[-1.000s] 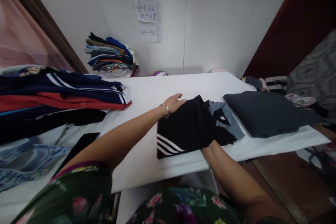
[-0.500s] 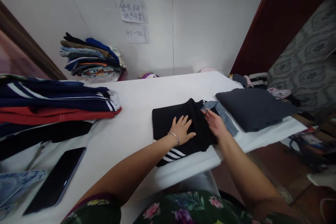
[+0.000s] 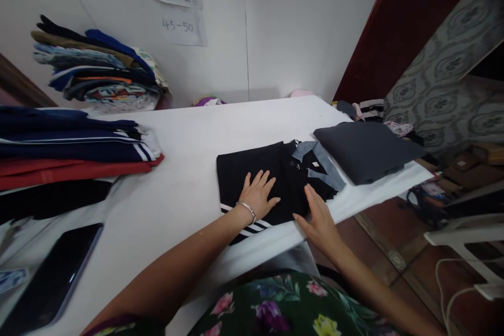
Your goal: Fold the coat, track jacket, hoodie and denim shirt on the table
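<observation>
A folded black shirt (image 3: 240,173) with white stripes and a grey-blue collar (image 3: 321,164) lies near the front edge of the white table (image 3: 205,131). My left hand (image 3: 259,193), a bracelet on its wrist, rests flat on the shirt with fingers spread. My right hand (image 3: 319,218) lies open at the shirt's near right edge, fingers stretched out along the fabric. Neither hand holds anything.
A dark grey folded garment (image 3: 366,149) sits to the right of the shirt. A stack of navy, red and black clothes (image 3: 71,149) lies at the left, another pile (image 3: 94,71) against the wall. A black phone (image 3: 51,278) rests at the near left. A white chair (image 3: 464,241) stands right.
My right hand slid from the collar back to the shirt's near right edge. My left hand stayed pressed on the shirt. The collar now lies flat.
</observation>
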Tool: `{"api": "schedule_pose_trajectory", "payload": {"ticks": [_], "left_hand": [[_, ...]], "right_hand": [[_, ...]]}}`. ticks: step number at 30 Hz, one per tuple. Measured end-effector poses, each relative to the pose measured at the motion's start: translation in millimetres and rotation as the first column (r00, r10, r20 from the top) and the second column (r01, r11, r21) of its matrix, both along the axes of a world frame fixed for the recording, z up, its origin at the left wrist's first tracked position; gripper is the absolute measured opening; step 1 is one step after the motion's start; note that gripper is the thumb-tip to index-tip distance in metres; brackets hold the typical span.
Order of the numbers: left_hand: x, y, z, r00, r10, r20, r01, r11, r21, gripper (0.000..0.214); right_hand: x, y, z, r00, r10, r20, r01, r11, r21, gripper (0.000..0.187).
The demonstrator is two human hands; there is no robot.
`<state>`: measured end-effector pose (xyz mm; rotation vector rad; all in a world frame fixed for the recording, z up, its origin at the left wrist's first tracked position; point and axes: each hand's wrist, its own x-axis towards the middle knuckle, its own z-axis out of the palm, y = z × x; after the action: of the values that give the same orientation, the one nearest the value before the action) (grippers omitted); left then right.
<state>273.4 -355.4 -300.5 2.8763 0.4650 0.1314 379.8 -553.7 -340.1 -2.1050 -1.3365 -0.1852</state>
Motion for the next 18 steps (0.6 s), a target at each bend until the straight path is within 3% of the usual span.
{"api": "schedule_pose_trajectory", "payload": {"ticks": [3,8,13,18], "left_hand": [[-1,-2,-7.1,1.000,0.012,0.012,-0.012,1.000,0.021,0.059],[0,-2,-10.7,0.999,0.012,0.038,-0.013,0.999,0.030,0.059],[-1,-1,-10.5,0.999,0.014,0.042,-0.015,1.000,0.019,0.059],[-1,1,-10.9,0.999,0.012,0.051,-0.012,1.000,-0.001,0.058]], "right_hand": [[1,0,-4.1,0.997,-0.029,0.071,0.032,0.999,-0.038,0.074],[6,1,4.6,0.985,-0.049,0.168,0.055,0.998,-0.033,0.063],[9,-8,9.2,0.976,-0.209,0.061,0.216,0.966,-0.141,0.046],[5,-11,14.5,0.965,-0.263,-0.008,0.255,0.944,-0.210,0.054]]}}
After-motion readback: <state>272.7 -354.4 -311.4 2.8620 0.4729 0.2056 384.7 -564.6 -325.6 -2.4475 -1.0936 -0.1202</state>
